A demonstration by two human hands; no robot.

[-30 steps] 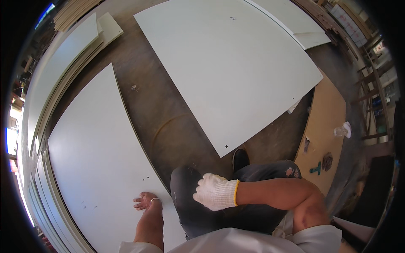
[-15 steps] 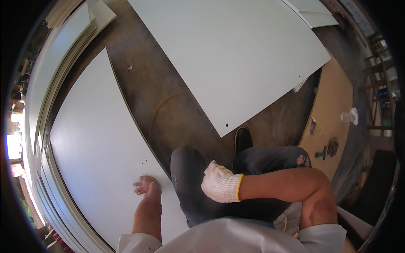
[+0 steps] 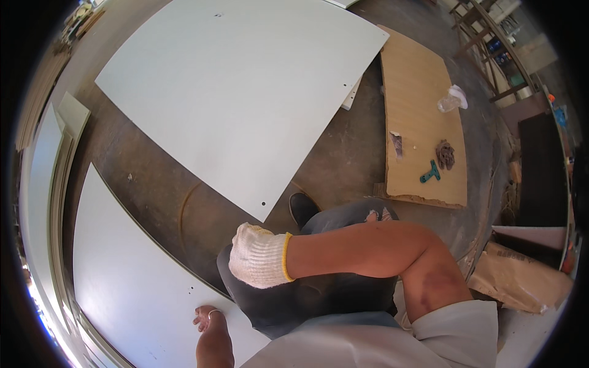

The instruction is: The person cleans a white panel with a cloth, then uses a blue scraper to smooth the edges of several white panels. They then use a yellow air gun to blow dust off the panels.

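Note:
My left hand [image 3: 206, 318] is bare, with a thin white band at the wrist. It rests on the white panel [image 3: 135, 270] at my left, near two small dark holes, with its fingers apart and slightly bent. My right hand [image 3: 261, 254] wears a white knitted glove with a yellow cuff. Its fingers are curled closed over my thigh, and whatever may be inside them is hidden. Just beyond it lies the corner of a larger white panel [image 3: 245, 104], with a dark hole near that corner.
On a brown board [image 3: 423, 110] at the right lie a green T-shaped tool [image 3: 431, 173], a dark crumpled rag [image 3: 445, 154] and a clear plastic cup [image 3: 448, 103]. A brown paper package [image 3: 521, 279] lies at the lower right. More panels [image 3: 43, 202] stand along the left side.
The view has swung to the right, bringing the brown board and paper package further in. My gloved right hand is closer to the larger panel's corner. My left hand stays on its panel.

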